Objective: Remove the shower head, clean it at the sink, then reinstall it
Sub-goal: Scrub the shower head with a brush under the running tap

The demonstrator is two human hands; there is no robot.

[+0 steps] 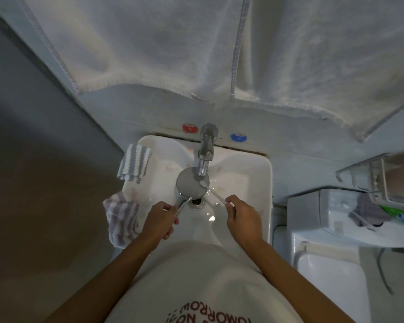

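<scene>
Gripping one shower head (191, 183), left hand (160, 220); right hand (241, 217) pinches one toothbrush (216, 194).

Glossy white ceramic sink (254, 173), shiny chromed metal tap (205, 152), polished metal shower head (189, 185) with matt grey face, fluffy striped cloths (134, 165), rough white terry towels (149, 43) above

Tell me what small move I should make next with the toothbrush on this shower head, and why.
Probably sweep the toothbrush leftward across the shower head. Your right hand has the bristles only at the face's right edge, under the tap, so most of the face looks unbrushed. Your left hand grips the handle, holding it over the sink.
</scene>
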